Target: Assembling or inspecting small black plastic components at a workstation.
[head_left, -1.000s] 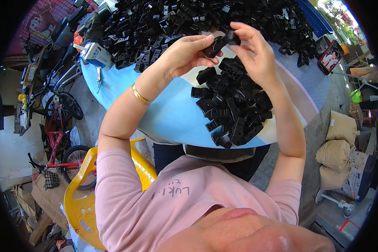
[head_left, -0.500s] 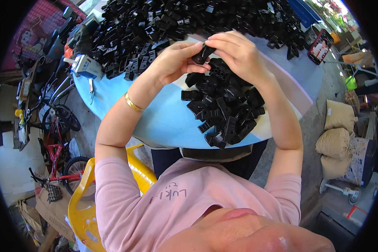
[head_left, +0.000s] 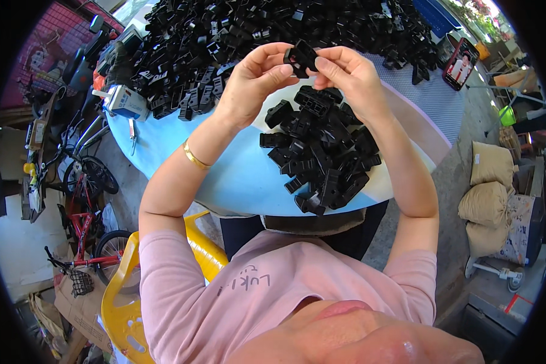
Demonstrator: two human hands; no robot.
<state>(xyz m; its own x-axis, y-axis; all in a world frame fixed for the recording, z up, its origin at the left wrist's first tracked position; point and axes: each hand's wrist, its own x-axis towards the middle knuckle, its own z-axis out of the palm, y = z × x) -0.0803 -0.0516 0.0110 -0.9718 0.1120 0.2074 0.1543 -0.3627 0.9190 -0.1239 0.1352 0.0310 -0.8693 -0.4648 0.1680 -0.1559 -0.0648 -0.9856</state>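
Between my two hands, above the table, is a small black plastic part [head_left: 302, 56] with an open, box-like shape. My left hand [head_left: 256, 79] pinches its left side with thumb and fingers. On its right side, the thumb and fingers of my right hand [head_left: 349, 76] close on it too. Just below my hands lies a small heap of black plastic parts [head_left: 324, 151] on the blue tabletop [head_left: 236, 170]. A far larger pile of similar black parts [head_left: 236, 30] spreads across the back of the table.
A white and blue carton [head_left: 127, 102] and a small metal tool [head_left: 132, 131] lie at the table's left edge. A phone [head_left: 461, 64] stands at the far right. Beside me are a yellow plastic chair [head_left: 124, 291], a red bicycle [head_left: 82, 242] and tan sacks [head_left: 485, 200].
The black part has been raised slightly and turned, so its open side shows. My right hand has shifted its grip, its thumb now on the near side.
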